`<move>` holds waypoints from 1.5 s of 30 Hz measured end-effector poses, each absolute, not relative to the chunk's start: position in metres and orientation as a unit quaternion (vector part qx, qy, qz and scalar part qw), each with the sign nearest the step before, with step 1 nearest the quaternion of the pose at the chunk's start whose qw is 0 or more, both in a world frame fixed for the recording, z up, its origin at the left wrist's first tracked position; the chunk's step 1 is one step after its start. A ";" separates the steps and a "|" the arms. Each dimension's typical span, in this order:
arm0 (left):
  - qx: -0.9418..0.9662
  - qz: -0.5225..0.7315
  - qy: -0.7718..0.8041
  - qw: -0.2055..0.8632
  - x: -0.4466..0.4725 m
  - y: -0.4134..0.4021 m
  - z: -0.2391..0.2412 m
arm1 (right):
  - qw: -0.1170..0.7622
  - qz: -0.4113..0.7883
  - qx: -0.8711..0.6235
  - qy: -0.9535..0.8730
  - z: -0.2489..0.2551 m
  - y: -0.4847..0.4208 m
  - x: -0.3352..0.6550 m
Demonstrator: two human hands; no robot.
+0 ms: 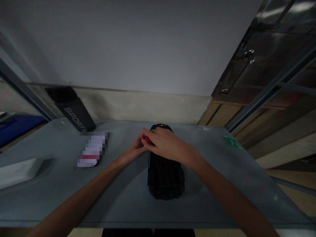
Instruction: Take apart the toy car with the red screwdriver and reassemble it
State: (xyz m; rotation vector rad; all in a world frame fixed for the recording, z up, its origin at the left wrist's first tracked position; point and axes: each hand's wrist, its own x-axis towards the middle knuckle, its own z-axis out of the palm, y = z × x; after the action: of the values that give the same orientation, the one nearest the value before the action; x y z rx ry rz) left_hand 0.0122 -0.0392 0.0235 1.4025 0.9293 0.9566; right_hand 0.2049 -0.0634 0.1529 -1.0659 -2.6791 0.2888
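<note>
A black toy car, apparently lying with its underside up, rests lengthwise on the grey table. My right hand lies over the far half of the car, its fingers curled round a small red piece. Only a bit of that red piece shows, so its kind is unclear. At the car's left side, my left hand has its fingers closed and meets the right fingertips beside the red piece. Whatever the left fingers hold is hidden.
A dark bottle marked SPORT stands at the back left. Nearer are a blurred-out phone-like item and a white box. Something green and see-through lies at the right edge of the table. A wall rises behind.
</note>
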 end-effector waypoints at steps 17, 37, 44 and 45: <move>0.580 0.417 0.367 0.596 0.014 -0.041 0.025 | 0.141 0.123 -0.337 -0.923 0.155 -0.058 0.214; 0.554 0.386 0.396 0.622 0.011 -0.037 0.017 | 0.102 0.173 -0.489 -0.849 0.171 -0.010 0.304; 0.517 0.402 0.370 0.659 0.012 -0.037 0.010 | -0.084 0.250 -0.587 -0.765 0.122 0.022 0.327; 0.514 0.404 0.366 0.662 0.012 -0.037 0.010 | -0.094 0.266 -0.589 -0.757 0.116 0.025 0.327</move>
State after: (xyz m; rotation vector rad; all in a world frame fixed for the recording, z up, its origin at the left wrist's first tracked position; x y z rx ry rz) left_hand 0.0120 -0.0368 0.0096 1.1630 0.8286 0.9130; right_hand 0.3270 0.0250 0.1157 -1.9696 -2.5333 0.8907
